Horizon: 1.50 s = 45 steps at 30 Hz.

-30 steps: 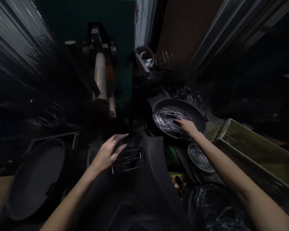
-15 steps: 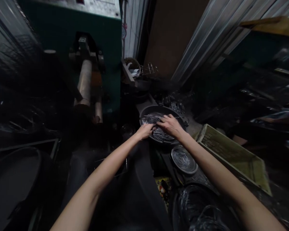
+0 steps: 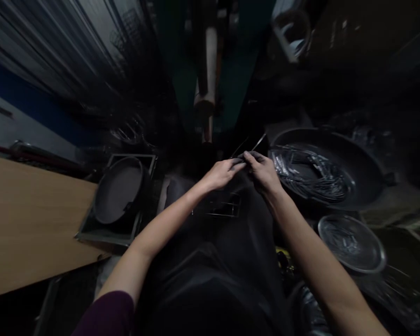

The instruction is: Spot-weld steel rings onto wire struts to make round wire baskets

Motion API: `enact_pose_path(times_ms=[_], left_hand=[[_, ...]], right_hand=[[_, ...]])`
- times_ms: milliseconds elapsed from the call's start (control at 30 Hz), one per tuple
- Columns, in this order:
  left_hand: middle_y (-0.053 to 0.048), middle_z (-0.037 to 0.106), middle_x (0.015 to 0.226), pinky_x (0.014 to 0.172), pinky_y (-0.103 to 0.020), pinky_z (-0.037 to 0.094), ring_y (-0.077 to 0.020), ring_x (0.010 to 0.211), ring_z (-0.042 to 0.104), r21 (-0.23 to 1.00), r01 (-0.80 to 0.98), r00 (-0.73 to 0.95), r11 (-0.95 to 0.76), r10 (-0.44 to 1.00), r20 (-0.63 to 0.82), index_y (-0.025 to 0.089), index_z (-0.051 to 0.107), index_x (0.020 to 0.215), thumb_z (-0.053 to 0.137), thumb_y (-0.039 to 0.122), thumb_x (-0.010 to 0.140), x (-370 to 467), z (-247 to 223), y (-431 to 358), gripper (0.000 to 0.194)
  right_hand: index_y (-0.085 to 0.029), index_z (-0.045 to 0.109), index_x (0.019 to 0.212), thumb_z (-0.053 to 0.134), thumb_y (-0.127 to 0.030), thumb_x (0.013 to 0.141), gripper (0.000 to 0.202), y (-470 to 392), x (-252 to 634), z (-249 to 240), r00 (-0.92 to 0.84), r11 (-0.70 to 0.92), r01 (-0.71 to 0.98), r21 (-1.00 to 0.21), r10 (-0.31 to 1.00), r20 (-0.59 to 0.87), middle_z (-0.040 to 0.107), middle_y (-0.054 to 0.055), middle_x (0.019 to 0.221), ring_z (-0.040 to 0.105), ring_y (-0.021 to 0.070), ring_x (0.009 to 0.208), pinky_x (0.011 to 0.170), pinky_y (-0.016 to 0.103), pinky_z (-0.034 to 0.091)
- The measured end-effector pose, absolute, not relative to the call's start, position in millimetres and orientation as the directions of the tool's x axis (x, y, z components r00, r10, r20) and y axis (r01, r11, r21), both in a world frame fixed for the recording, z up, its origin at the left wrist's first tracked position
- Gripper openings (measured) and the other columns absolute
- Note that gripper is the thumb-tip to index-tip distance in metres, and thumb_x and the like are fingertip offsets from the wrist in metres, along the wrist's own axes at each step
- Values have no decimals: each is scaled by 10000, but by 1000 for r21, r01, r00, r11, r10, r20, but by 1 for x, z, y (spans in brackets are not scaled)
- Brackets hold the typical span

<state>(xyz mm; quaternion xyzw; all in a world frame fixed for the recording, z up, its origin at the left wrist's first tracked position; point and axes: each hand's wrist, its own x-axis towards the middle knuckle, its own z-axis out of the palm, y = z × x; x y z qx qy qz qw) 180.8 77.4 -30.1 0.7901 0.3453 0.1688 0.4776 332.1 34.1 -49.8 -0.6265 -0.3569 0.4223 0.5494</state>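
In the head view my two hands meet in front of the machine, fingertips almost touching. My right hand (image 3: 265, 171) is closed in a pinch on thin metal wire (image 3: 259, 142), whose bright end sticks up past the fingers. My left hand (image 3: 224, 172) is closed too, its fingers pressed together beside the right thumb, with a fainter thin wire rising above them. Blackened fingertips and dim light hide the exact grip. Right of my hands lies a wide dark pan (image 3: 367, 163) holding a heap of wire pieces (image 3: 311, 175). Below my hands a bent wire frame (image 3: 224, 207) shows over the dark apron.
Ahead stands a green machine (image 3: 243, 88) with a projecting metal cylinder (image 3: 210, 60). A small round dish (image 3: 374, 259) with wire pieces sits at right. To the left are a round dark pan (image 3: 119, 191) on a frame and a wooden board (image 3: 31, 219).
My view has turned left, bringing the machine to the centre. Both hands have come away from the heap in the wide pan, with thin wire now showing between the fingers.
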Motion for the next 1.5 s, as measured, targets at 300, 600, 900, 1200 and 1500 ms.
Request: enact_pose_path(times_ms=[300, 600, 900, 1200, 1500], left_hand=[[-175, 428, 1329, 1032, -538, 334, -329, 1261, 404, 730, 484, 626, -482, 774, 96, 195, 245, 1414, 686, 370, 732, 46, -104, 2, 831], [-101, 537, 1137, 928, -440, 461, -236, 1056, 557, 784, 192, 475, -590, 755, 452, 228, 215, 1359, 670, 196, 701, 92, -99, 63, 800], [-89, 545, 1079, 924, -457, 460, -241, 1014, 584, 776, 109, 440, -621, 731, 522, 227, 180, 1353, 692, 168, 664, 96, -80, 114, 861], [-75, 542, 1072, 914, -451, 464, -232, 993, 586, 807, 66, 420, -587, 750, 512, 239, 174, 1354, 722, 191, 651, 93, -76, 137, 892], [-52, 548, 1025, 883, -418, 473, -206, 959, 579, 797, 70, 424, -600, 741, 521, 246, 147, 1358, 688, 195, 676, 95, -74, 143, 872]], right_hand=[[-130, 606, 893, 848, -386, 594, 462, 32, 279, -50, 111, -405, -272, -873, 888, -447, 572, -16, 589, 513, 88, 485, 426, 176, 401], [-133, 587, 816, 741, -360, 763, 279, 86, 280, -28, 192, -329, -214, -920, 909, -369, 517, -37, 545, 414, 45, 401, 347, 145, 301], [-142, 550, 767, 728, -336, 750, 264, 127, 269, -1, 244, -312, -132, -941, 910, -336, 497, -56, 494, 394, 48, 356, 326, 153, 302], [-172, 511, 762, 716, -349, 690, 281, 152, 268, -11, 262, -302, -93, -949, 912, -316, 482, -56, 474, 414, 71, 369, 336, 166, 308], [-191, 475, 694, 696, -319, 593, 275, 157, 270, -17, 292, -281, -77, -957, 911, -291, 477, -48, 476, 420, 86, 399, 354, 185, 316]])
